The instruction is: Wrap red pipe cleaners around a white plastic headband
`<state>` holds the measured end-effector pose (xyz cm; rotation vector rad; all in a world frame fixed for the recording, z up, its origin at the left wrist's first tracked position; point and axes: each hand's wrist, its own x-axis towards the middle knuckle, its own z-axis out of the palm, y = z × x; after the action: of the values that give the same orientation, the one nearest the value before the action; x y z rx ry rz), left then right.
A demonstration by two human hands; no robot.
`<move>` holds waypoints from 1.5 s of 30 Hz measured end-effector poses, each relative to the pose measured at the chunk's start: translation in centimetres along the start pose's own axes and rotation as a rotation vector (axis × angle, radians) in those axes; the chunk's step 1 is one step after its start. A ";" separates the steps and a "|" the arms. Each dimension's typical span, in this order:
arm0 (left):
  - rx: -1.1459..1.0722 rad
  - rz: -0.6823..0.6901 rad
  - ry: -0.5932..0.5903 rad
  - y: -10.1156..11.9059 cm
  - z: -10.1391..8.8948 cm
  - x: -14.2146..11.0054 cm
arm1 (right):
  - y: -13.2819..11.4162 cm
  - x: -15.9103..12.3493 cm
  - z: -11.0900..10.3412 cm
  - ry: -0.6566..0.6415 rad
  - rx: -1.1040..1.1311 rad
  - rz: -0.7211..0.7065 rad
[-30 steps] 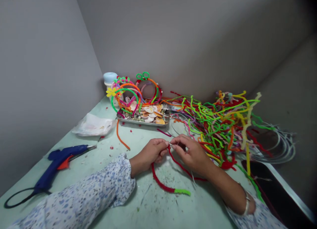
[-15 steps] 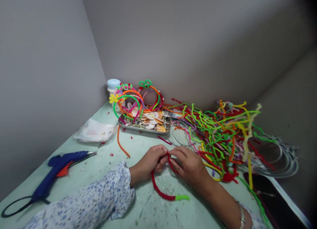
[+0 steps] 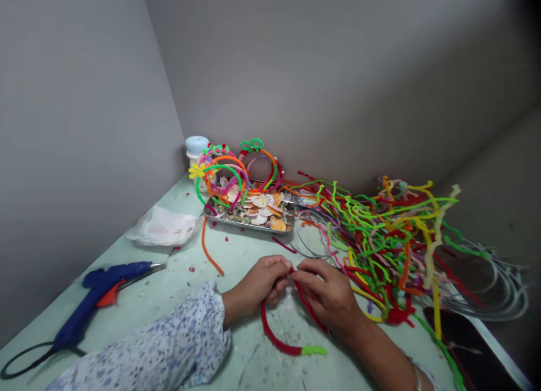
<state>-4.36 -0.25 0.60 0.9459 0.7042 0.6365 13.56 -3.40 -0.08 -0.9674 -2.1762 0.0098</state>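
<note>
No lettering, label, brand, number or sign can be read anywhere here.

Red-and-green band (image 3: 279, 343): slim and fuzzy, deep red along most of its visible length.
Band's pose: bent in a smooth curve, dropping from the left fingers (image 3: 276, 265) and swinging rightward over the tabletop (image 3: 249, 360) (whether it rests there is hard to tell).
Green end (image 3: 314, 351): short, bright lime, pointing right, nearly level.
Red strand (image 3: 310, 309): thin, fuzzy, pinched at the right fingers (image 3: 308, 279), slanting down to the right, its lower part hidden.
</note>
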 end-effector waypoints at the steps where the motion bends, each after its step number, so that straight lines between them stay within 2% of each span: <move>1: 0.018 0.001 -0.005 0.0 0.0 0.0 | 0.1 0.0 0.0 0.010 0.025 0.015; 7: 0.105 -0.025 0.015 0.1 0.0 0.0 | 0.2 -0.1 0.1 0.049 0.115 0.069; 20: -0.036 -0.032 -0.046 0.3 0.0 -0.1 | 0.1 0.0 0.5 0.087 0.181 0.089; 30: -0.138 -0.047 -0.090 0.2 -0.4 -0.1 | -0.1 0.1 0.7 0.161 0.298 0.265; 34: -0.142 -0.047 -0.093 0.2 -0.4 0.0 | 0.0 0.1 0.8 0.148 0.287 0.296; 45: -0.056 -0.013 -0.053 0.2 -0.1 0.0 | -0.7 0.4 0.4 0.109 0.209 0.231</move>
<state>-4.46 -0.15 0.77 0.9027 0.6414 0.6150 12.65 -3.53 0.07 -1.0665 -1.9112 0.2822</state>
